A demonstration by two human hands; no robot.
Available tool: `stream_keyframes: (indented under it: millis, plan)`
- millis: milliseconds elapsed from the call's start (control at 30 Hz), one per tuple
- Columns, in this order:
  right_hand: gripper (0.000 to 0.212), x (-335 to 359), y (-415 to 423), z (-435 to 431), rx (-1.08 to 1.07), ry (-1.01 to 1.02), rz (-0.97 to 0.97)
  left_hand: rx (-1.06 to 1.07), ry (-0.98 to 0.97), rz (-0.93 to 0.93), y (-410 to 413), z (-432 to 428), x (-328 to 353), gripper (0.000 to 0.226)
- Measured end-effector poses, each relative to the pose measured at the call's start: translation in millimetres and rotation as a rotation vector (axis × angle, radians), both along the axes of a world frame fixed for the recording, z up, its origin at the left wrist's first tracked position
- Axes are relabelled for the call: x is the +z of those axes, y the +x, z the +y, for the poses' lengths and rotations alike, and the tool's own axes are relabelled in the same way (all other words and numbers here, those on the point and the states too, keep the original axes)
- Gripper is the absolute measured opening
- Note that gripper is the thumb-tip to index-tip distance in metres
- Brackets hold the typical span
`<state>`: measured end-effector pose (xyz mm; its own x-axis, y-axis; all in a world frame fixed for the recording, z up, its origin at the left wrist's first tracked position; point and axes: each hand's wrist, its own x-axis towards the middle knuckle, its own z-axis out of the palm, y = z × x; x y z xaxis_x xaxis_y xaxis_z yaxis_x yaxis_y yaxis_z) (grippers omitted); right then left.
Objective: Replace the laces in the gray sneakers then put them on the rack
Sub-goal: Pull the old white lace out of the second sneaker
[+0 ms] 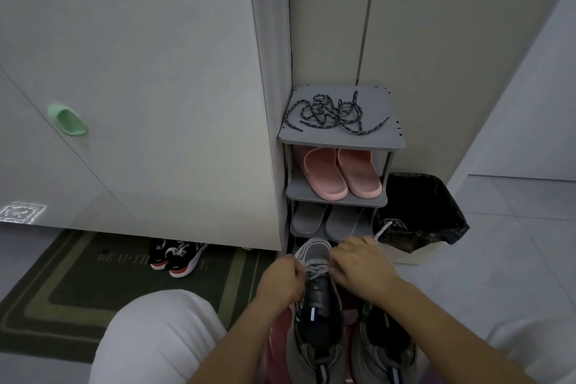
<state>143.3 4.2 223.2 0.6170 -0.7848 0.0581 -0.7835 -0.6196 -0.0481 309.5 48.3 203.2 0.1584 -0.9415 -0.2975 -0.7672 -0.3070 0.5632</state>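
Two gray sneakers stand on the floor between my knees. The left sneaker [316,315] has a light gray lace [316,270] crossing near its toe, and the right sneaker [385,343] lies beside it. My left hand [280,282] pinches the lace on the left side. My right hand [361,265] pinches it on the right, and a lace end [384,229] sticks up behind that hand. A dark speckled lace [335,114] lies tangled on top of the gray shoe rack [389,142].
Pink slippers [341,176] fill the rack's middle shelf, gray slippers [327,221] the lower one. A bin with a black bag [420,212] stands right of the rack. Black and red sneakers [177,257] lie on a green mat [78,280] under a white cabinet.
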Motion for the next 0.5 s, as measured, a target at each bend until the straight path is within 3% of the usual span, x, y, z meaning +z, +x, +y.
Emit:
stream_keyframes:
  millis: [100,267,500]
  plan:
    - [0.025,8.6,-9.1,6.5,0.018,0.109,0.015,-0.068,0.030,-0.050,1.8,-5.6,5.3,0.014]
    - [0.044,9.1,-11.3,29.7,-0.056,0.253,-0.002,-0.083,0.071,-0.084,1.3,-11.6,9.0,0.016]
    - [0.050,-1.5,-7.3,44.2,-0.175,0.389,-0.086,-0.019,0.090,0.122,2.6,-1.1,3.3,0.033]
